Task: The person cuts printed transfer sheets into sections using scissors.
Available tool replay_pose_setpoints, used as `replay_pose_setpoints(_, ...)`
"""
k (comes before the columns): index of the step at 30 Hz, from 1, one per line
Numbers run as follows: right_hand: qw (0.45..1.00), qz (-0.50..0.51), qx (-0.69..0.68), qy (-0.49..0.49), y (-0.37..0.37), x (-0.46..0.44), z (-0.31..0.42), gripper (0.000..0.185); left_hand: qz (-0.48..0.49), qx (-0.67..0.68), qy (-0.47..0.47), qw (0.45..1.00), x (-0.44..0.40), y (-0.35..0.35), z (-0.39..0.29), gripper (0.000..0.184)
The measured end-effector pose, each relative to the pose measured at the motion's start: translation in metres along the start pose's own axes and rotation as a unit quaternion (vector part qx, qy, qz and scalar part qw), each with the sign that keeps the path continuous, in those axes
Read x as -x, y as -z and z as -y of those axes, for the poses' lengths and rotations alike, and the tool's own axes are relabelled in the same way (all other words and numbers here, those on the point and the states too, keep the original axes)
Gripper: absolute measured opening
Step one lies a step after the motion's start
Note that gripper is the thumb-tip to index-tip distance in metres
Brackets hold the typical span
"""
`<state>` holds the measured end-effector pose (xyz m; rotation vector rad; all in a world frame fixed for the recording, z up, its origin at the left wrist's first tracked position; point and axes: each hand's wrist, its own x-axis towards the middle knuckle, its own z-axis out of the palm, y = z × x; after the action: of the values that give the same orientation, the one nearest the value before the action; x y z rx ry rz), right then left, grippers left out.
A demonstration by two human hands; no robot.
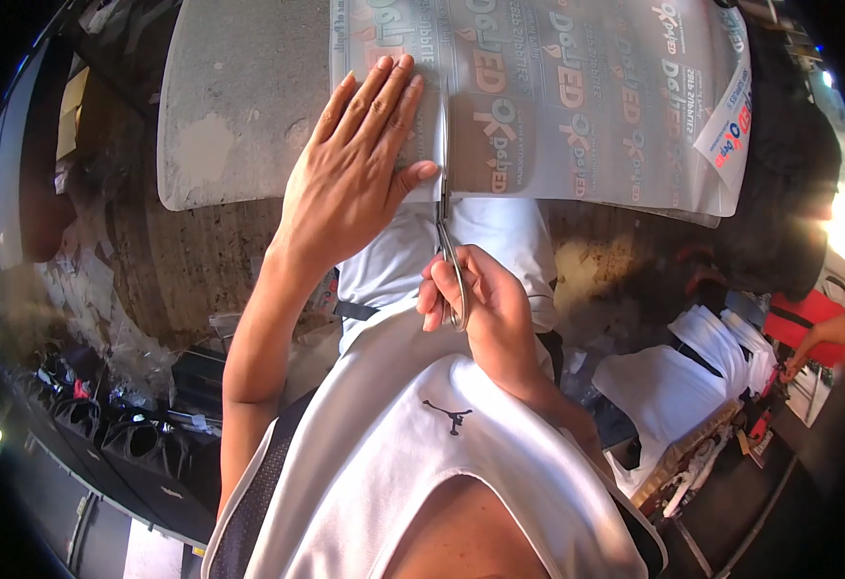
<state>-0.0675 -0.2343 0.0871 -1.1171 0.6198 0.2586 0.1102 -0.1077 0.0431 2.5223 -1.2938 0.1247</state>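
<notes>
A translucent plastic sheet [615,116] with mirrored printed lettering lies over a grey board [239,116]. My left hand [355,164] rests flat on the sheet near its left side, fingers stretched out and thumb pointing right. In my right hand [485,309] is a pair of metal scissors [445,217], my fingers in the handle loops. Their blades point away from me along the sheet, just right of my left thumb. Whether the blades are fully closed is hard to make out.
Below the board's near edge are my legs in white [394,251]. At right, another person in red [808,328] is beside white cloth [654,386]. Black bags or shoes [143,439] stand at lower left. Crumpled clear plastic [114,328] lies on the left.
</notes>
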Motion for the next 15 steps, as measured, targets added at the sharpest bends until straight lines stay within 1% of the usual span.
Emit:
replay_pose_setpoints(11, 1.000, -0.014, 0.025, 0.004, 0.0021, -0.0094, 0.0059, 0.029, 0.009, 0.013, 0.010, 1.000, 0.0001, -0.0009, 0.0013, 0.081)
replay_pose_setpoints(12, 0.999, -0.014, 0.033, 0.003, 0.0022, -0.0094, 0.0074, 0.025, 0.006, 0.013, 0.013, 1.000, 0.0000, -0.0011, 0.0012, 0.083)
replay_pose_setpoints(15, 0.999, -0.014, 0.038, 0.002, 0.0030, -0.0086, 0.0095, 0.023, 0.011, 0.005, 0.012, 1.000, -0.0008, 0.0014, 0.0008, 0.083)
